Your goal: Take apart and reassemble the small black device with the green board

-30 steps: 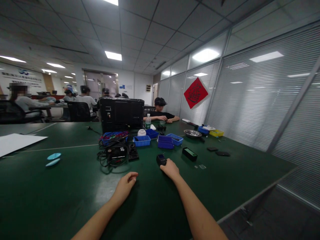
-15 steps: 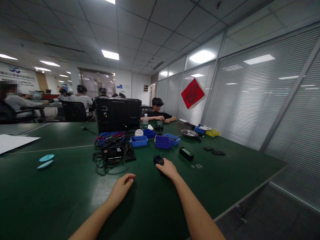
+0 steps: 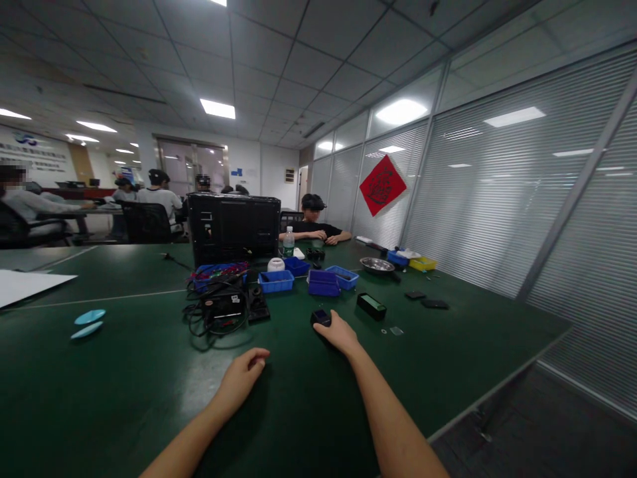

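Observation:
A small black boxy device with a dark screen sits on the green table. My right hand is closed around its near right side, thumb on the front and fingers mostly hidden behind. To its left, my left hand rests at the table, loosely curled with a gap between thumb and index finger. Nothing shows in it. Right of the device lies a black rectangular case with a green top. A small ring and a clear flat piece lie near that case.
Tangled cables and a black unit lie at left, before a large black casing. Behind the device stand blue bins, a baseball and a bottle. A metal bowl is at right. A person sits opposite.
The view has turned slightly right, so things sit further left. My right hand has shifted the device a little to the right and tilted it. My left hand stays almost still.

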Demonstrator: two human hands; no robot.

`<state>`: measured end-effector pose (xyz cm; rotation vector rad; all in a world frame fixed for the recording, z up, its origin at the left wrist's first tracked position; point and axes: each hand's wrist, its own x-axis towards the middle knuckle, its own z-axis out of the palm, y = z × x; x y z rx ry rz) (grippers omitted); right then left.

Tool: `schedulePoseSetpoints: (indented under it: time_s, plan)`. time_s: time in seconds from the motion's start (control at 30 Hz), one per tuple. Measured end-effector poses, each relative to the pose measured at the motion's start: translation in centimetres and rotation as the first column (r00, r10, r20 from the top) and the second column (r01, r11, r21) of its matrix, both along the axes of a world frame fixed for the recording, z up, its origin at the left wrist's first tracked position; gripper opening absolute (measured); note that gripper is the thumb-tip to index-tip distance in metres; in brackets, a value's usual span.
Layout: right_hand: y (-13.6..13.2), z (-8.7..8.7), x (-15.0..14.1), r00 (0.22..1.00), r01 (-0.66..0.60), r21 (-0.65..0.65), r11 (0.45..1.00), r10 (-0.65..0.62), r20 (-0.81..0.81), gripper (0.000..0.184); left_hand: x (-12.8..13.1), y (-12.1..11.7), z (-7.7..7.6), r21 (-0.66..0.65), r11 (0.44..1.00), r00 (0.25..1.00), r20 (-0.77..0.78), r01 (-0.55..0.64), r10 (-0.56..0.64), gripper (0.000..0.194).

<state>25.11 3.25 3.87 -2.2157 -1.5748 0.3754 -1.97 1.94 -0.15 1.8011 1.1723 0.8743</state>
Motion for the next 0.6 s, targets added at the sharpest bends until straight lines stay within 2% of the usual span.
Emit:
schedulePoseSetpoints:
  time_s: [0.2, 0.43, 0.53, 0.6]
  plan:
    - [-0.1, -0.1, -0.5, 0.998, 0.050, -0.046, 0.998, -0.048, 0.035, 0.033, 0.1, -0.3, 0.5, -0.003, 1.000, 1.000, -0.018, 0.009, -0.009, 0.033]
    - [-0.3, 0.7, -0.4, 0.995, 0.101, -0.061, 0.993, -0.100, 0.020, 0.033, 0.2, -1.0, 1.6, -0.009, 1.000, 0.999, -0.041, -0.012, 0.011, 0.033]
    - [-0.5, 1.4, 0.1, 0.985, 0.170, 0.004, 0.985, -0.170, -0.033, 0.037, 0.2, -0.9, 1.4, -0.002, 1.000, 0.999, -0.042, -0.004, 0.004, 0.034]
    - [-0.8, 2.0, 0.5, 0.969, 0.239, 0.134, 0.962, -0.228, -0.094, 0.041, 0.2, -0.7, 1.3, -0.002, 1.000, 0.999, -0.043, -0.006, 0.006, 0.034]
